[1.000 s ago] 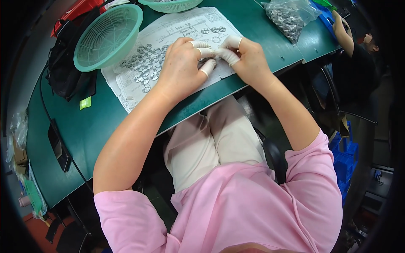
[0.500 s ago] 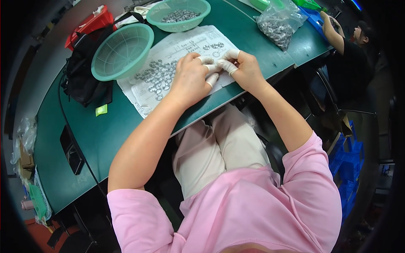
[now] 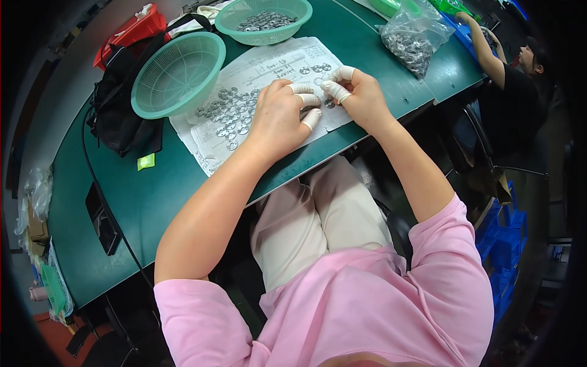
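Both my hands, white covers on several fingertips, are over a printed paper sheet (image 3: pixel 275 61) on the green table. My left hand (image 3: pixel 282 116) is closed, fingers curled toward the thumb; something dark shows between them but is mostly hidden. To its right, my right hand (image 3: pixel 362 101) is pinched, its fingertips pressed together; what they hold, if anything, is hidden. A small round metal disc (image 3: pixel 330 103) lies just below those fingertips. Many silvery discs (image 3: pixel 231 111) are spread left of my left hand. A few more discs (image 3: pixel 320 68) lie beyond my right hand.
An empty green mesh basket (image 3: pixel 177 76) stands at left, and a second basket (image 3: pixel 306 21) holds metal pieces. A clear bag of metal parts (image 3: pixel 411 52) lies at right. Near the left edge are a black bag (image 3: pixel 125 116) and a phone (image 3: pixel 104 220). A co-worker (image 3: pixel 520 92) sits far right.
My hands have drawn slightly apart, the right fingertips leaving the left ones. A disc now shows beneath the right fingertips. The co-worker's arm has reached farther out.
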Tool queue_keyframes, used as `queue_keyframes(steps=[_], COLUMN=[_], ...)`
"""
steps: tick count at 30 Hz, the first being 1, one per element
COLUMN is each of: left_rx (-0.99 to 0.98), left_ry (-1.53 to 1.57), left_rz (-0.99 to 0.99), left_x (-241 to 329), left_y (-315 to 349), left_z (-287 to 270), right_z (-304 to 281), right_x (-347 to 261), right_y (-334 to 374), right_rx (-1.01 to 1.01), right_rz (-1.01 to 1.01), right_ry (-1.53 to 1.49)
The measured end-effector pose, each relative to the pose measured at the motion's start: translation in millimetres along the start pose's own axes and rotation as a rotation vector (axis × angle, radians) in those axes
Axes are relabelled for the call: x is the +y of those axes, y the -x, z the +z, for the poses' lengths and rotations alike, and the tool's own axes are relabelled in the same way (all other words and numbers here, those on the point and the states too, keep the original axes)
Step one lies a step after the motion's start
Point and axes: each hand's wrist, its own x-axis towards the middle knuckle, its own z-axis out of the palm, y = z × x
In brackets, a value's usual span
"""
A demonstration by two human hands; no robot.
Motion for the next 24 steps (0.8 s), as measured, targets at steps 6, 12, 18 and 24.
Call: queue_keyframes(steps=[6,12,18,24], left_rx=[0.019,-0.006,0.067,0.038], left_ry=[0.004,-0.002,0.014,-0.032], left_rz=[0.007,-0.007,-0.041,-0.242], left_x=[-1.1,-0.3,-1.6,-3.1], left_y=[0.2,-1.9,-2.7,-2.2], left_z=[2.1,1.3,-3.6,-15.2], right_z=[2.7,6.3,6.3,-4.5], right_x=[2.3,-1.0,4.5,-2.3], right_y=[4.5,0.3,1.5,4.2], right_rx=[0.049,0.051,0.113,0.053], right_rz=[-0.318,-0.426,-0.382,-0.05], right_ry=[0.291,0.434,0.307,-0.071])
